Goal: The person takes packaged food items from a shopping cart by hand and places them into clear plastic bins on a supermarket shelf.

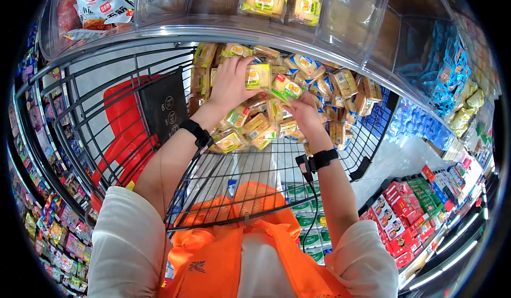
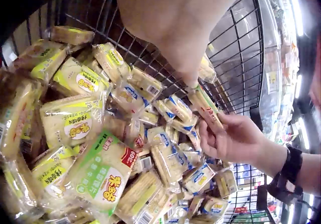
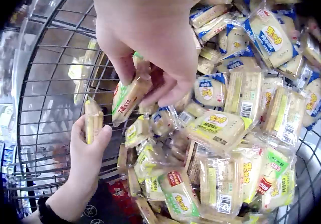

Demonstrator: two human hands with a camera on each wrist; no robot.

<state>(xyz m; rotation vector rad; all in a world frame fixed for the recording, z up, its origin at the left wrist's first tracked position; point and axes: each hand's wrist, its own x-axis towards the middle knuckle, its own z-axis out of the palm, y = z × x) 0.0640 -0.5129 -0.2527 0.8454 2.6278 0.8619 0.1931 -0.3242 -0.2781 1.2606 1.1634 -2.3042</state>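
In the head view my left hand point(image 1: 230, 85) grips a yellow-labelled packet of bread slices point(image 1: 258, 76) above the heap. Just right of it, my right hand point(image 1: 307, 116) pinches a green-and-red packet of bread slices point(image 1: 287, 87) by its edge. The right wrist view shows the yellow packet point(image 3: 94, 122) upright between left thumb and fingers, and the green one point(image 3: 128, 98) tilted under the right fingers. Below both hands, many similar packets point(image 2: 72, 123) with yellow, green or blue labels lie piled in the shopping cart point(image 1: 223, 189).
A clear display bin point(image 1: 340, 10) borders the cart's far side, with two yellow packets point(image 1: 263, 2) inside. Against the cart's left part stand a red seat piece point(image 1: 125, 117) and a black panel point(image 1: 165, 104). Stocked shelves point(image 1: 53, 207) line the left; red boxes point(image 1: 391, 213) are stacked at right.
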